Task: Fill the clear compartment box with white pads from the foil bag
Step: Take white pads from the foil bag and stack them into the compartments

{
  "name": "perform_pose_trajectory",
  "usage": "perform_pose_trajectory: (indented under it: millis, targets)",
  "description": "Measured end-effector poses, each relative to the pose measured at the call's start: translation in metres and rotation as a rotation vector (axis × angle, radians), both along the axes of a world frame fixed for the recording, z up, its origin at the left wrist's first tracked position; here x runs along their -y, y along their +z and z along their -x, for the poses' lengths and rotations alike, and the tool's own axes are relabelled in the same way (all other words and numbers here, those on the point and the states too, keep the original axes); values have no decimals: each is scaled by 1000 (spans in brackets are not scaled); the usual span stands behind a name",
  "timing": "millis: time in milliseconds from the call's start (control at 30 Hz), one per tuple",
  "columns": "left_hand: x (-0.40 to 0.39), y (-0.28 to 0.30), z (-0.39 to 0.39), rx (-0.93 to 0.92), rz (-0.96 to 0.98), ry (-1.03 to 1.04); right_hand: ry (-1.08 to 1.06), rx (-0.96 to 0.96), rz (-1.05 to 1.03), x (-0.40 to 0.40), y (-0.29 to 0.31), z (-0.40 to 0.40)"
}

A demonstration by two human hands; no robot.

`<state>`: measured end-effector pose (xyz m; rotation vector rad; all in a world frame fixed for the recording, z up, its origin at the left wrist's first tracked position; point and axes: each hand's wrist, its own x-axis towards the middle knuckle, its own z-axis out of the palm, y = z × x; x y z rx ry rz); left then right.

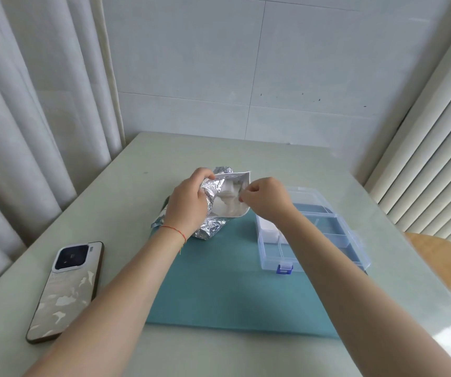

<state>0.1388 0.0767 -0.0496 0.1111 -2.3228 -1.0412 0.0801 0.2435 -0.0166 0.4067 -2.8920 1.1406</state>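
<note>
Table (287, 164) — hands (189, 202) on foil bag (213, 227)

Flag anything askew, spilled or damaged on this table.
Nothing spilled or broken. The foil bag is heavily crumpled where the left hand grips it. The phone lies face down, angled, off the teal mat.

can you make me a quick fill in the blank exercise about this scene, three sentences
1. The left hand grips the crinkled ____ bag.
2. The clear box has a ____ latch on its front edge.
3. The phone lies camera side up, to the ____ of the teal mat.

Missing words: foil; blue; left
</note>
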Motion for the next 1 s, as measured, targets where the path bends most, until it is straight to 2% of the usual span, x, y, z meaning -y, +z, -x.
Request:
perform_pose_trajectory:
  millis: [67, 133, 200, 267, 333, 500, 600, 667, 833, 1000]
  targets:
    - [-1, 0, 1, 3, 14, -19, 25, 92, 201, 1, 5, -4]
    - [-1, 1, 0, 58, -17, -19, 139, 172, 446, 0, 9, -9]
    - [-1, 4, 1, 155, -199, -50, 229, 198, 588, -1, 10, -11]
    - [1, 8, 4, 243, -473, -80, 246, 201, 628, 1, 8, -12]
    - [5, 9, 6, 279, -638, -93, 239, 209, 639, 5, 6, -11]
    - [2, 5, 2, 200, -558, -137, 247, 199, 534, 17, 5, -11]
    - [3, 2, 6, 154, -661, -77, 79, 139, 453, 14, 5, -5]
    - [4, -1, 8, 146, -691, -57, -40, 101, 321, 9, 2, 2]
    - [2, -6, 10, 138, -676, -58, -88, 141, 83, 17, -8, 14]
    - [1, -8, 11, 135, -632, -47, -157, 142, 61, 37, -18, 28]
